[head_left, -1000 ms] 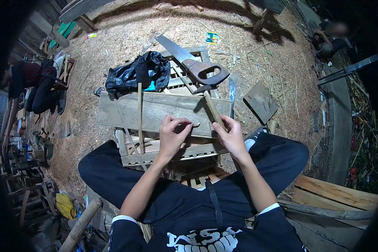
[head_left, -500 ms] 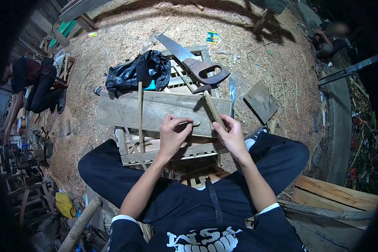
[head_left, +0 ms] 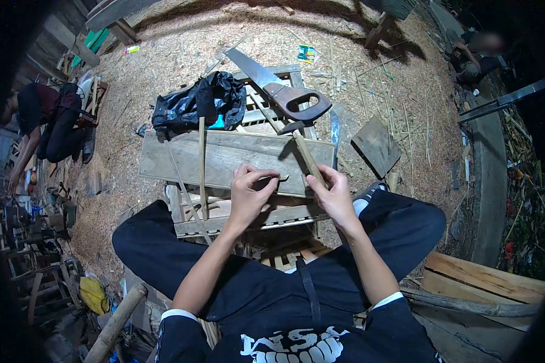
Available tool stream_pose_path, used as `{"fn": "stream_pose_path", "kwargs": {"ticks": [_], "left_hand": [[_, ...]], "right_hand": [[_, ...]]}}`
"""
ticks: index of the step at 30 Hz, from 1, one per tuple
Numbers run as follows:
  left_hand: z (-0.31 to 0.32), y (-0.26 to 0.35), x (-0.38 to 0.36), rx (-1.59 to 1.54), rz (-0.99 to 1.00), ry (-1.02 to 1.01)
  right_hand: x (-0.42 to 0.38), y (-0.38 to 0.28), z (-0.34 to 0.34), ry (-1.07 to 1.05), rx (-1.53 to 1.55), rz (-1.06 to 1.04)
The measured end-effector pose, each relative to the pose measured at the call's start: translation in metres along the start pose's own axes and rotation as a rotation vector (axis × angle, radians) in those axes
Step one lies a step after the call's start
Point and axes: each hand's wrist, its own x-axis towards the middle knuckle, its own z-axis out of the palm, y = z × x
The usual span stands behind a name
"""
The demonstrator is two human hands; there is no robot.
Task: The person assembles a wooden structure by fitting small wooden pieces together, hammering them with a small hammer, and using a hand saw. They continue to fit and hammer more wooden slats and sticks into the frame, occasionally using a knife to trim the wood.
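Note:
My right hand (head_left: 333,196) is closed round the wooden handle of a hammer (head_left: 309,158), whose dark head points away from me over the plank. Thumb and fingers of my left hand (head_left: 252,189) pinch a small pale sliver of wood (head_left: 283,178) above the near edge of the plank (head_left: 224,158). This wide grey plank lies across a slatted wooden frame (head_left: 266,216) between my legs. A thin wooden strip (head_left: 202,175) and a long narrow blade-like strip (head_left: 178,172) lie over its left part.
Beyond the plank lie a handsaw (head_left: 284,94) and a black plastic bag (head_left: 206,103). A knife-like blade (head_left: 335,130) and a square board (head_left: 375,145) are to the right. One person (head_left: 54,121) bends at far left; another (head_left: 469,57) sits at far right. Shavings cover the ground.
My hands, the hammer and the sliver stay almost still. At far left, the other person's arms have shifted slightly.

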Motion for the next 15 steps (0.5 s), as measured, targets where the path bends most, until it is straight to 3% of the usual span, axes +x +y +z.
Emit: {"fn": "stream_pose_path", "kwargs": {"ticks": [4,15], "left_hand": [[0.0014,0.0008,-0.0007,-0.053,-0.073,-0.014],[0.0005,0.0009,-0.0002,-0.005,-0.024,-0.005]], "right_hand": [[0.0002,0.0001,0.0005,-0.001,0.006,-0.003],[0.0002,-0.0005,-0.0005,-0.016,0.014,-0.002]]}}
